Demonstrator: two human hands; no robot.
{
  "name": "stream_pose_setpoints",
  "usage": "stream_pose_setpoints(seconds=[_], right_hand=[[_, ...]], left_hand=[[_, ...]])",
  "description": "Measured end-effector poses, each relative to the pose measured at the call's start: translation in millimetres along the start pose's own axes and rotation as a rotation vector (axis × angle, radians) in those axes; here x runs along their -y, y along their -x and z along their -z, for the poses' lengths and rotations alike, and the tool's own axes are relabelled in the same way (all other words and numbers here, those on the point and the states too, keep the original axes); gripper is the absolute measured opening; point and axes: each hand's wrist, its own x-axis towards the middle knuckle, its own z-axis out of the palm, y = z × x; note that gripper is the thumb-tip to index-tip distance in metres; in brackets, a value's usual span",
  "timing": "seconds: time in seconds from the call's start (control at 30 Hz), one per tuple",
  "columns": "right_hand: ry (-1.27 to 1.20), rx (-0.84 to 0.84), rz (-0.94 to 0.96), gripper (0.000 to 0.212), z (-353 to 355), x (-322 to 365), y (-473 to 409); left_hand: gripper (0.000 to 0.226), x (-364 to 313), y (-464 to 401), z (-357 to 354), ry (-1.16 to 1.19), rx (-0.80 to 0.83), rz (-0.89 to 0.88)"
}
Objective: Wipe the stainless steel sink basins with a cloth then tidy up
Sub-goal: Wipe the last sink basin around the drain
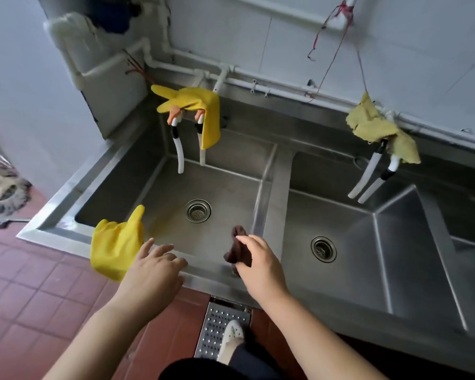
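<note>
A dark brown cloth [237, 248] hangs over the front rim of the left stainless steel basin [225, 187], and my right hand [258, 261] is closed on it from the right. My left hand [154, 267] hovers over the same front rim with its fingers spread and nothing in it. The middle basin [340, 231] lies to the right of the divider, with its own round drain [323, 249]. The left basin's drain [198, 211] sits in its floor.
One yellow rubber glove [118, 242] is draped over the sink's front left rim; another [200, 111] hangs on the left taps. A yellow-green rag [376, 127] hangs on the right taps. A third basin [466, 259] is at far right. A mop [3, 190] rests on the red tiled floor.
</note>
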Motion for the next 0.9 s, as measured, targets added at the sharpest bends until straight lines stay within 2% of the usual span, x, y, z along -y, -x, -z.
stream_pose_setpoints(seconds=[0.13,0.23,0.43,0.63,0.77,0.9], right_hand=[[-0.002,0.014,-0.072,0.052,-23.5,-1.3,-29.1],[-0.019,0.059,-0.116,0.053,-48.0,-2.7,-59.5],[0.004,0.25,-0.153,0.052,-102.5,7.7,-128.2],[0.109,0.433,-0.134,0.054,-152.1,15.7,-180.7],[0.126,0.557,-0.166,0.054,-179.6,15.9,-204.5],[0.194,0.557,-0.148,0.054,-210.8,17.4,-219.7]], left_hand=[[0.031,30.8,-22.9,-10.4,0.038,0.043,-0.001],[0.038,59.5,-42.2,-18.1,-0.024,0.136,0.031],[0.034,127.5,-80.6,-8.8,-0.022,0.198,0.136],[0.039,193.4,-110.2,-10.6,-0.051,0.202,0.193],[0.029,230.7,-135.6,-9.1,-0.041,0.136,0.066],[0.011,269.8,-173.6,-16.8,-0.098,0.013,-0.137]])
